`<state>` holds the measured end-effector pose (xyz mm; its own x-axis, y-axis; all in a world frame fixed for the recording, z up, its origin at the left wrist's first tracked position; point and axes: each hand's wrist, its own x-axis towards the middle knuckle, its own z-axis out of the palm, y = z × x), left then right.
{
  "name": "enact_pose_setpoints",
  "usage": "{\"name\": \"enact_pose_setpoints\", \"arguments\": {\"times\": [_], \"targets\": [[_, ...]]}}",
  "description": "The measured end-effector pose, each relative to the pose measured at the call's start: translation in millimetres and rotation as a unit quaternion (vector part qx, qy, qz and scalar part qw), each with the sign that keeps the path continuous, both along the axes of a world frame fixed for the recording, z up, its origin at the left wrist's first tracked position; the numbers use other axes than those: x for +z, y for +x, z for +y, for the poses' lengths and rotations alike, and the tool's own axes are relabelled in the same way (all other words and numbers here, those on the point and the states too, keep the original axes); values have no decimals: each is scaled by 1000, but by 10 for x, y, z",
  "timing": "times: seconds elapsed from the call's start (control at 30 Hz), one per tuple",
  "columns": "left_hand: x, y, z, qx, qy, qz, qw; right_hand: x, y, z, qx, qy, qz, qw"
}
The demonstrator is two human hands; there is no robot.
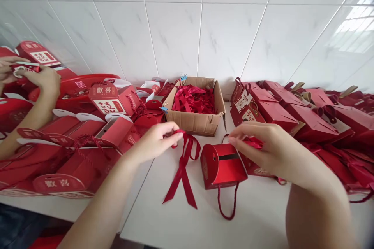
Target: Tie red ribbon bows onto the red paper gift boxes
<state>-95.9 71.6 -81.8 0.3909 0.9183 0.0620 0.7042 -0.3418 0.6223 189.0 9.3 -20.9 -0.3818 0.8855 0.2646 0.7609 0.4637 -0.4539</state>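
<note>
A dark red ribbon tied in a bow (184,163) hangs from the pinched fingers of my left hand (163,140), its two tails spread over the white tabletop. To its right stands a small red gift box (224,163) with a rounded end flap and a dark slot in its top. One twisted cord handle (227,206) droops over the front of that box. My right hand (260,144) has its fingertips closed at the box's back top edge, where another cord shows. Something shiny and red lies partly hidden under this hand.
A cardboard box (194,122) filled with red ribbons (194,99) stands against the tiled wall. Red gift boxes (108,101) crowd the left, and rows of red boxes (309,118) the right. At far left, another person's hands (43,79) hold a small red piece near a red basin (73,85).
</note>
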Motion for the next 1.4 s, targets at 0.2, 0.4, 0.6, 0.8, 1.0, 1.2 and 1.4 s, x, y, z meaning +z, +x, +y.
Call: {"name": "enact_pose_setpoints", "arguments": {"times": [0.2,0.4,0.6,0.8,1.0,1.2,1.4], "targets": [[994,310,-179,-9,109,-115,987,14,-213,62,47,-90,168,981],[1114,572,-316,-66,132,-174,974,-48,-387,56,110,-157,397,898],[1015,700,-421,-95,153,-167,969,-126,-498,125,167,-293,597,728],[1005,722,-396,-88,189,-154,966,-106,-481,153,115,-238,706,657],[967,793,-327,-81,182,-143,969,-152,-458,162,80,-149,676,717],[965,801,-279,-73,227,-144,961,-98,-405,223,24,-105,708,698],[965,713,-225,-68,249,-123,958,-79,-180,340,-39,16,721,692]]}}
